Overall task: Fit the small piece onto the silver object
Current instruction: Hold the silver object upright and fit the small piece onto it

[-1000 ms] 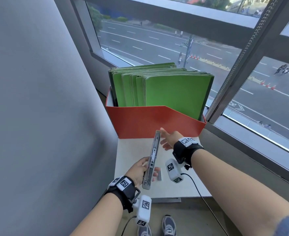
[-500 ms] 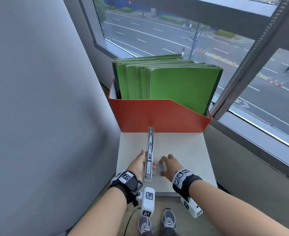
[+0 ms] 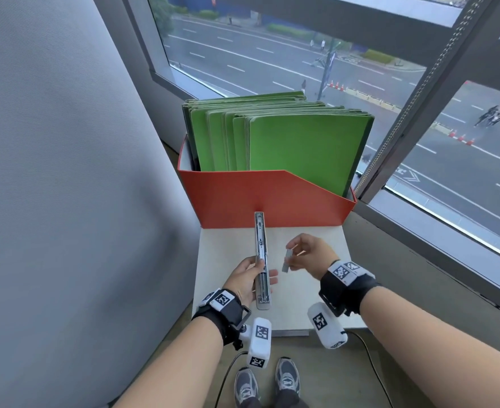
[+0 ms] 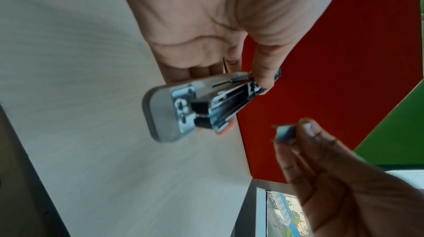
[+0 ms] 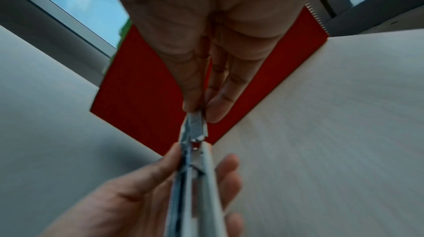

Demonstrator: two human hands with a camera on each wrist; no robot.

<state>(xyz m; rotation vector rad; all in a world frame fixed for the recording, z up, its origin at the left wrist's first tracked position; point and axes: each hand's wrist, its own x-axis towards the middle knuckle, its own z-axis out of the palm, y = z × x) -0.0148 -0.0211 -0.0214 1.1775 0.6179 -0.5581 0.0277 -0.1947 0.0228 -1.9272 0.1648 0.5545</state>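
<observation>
The small piece [image 3: 285, 261] is not yet on the silver object [image 3: 262, 262]; the two are near each other but apart, so the fitting itself is all still to do. What I judge done: both parts are in hand and off the desk [image 3: 307, 231].

My left hand [image 3: 244, 279] grips the silver object near its lower end, thumb on one side and fingers [image 3: 272, 280] curled round the other. It is a long, narrow stapler-like bar, held edge-up with its far tip pointing toward the red file box [image 3: 272, 198]. The left wrist view shows its open channel [image 4: 231, 101] facing the right hand.

My right hand [image 3: 310, 253] sits just to the right of the silver object, palm turned inward, thumb and fingertips pinching the small piece, a short grey strip hanging down from the pinch. In the left wrist view, the small piece [image 4: 284, 134] is beside the channel, not in it.

Left to do, as I judge it: line the strip up with the channel and slide it in.
</observation>
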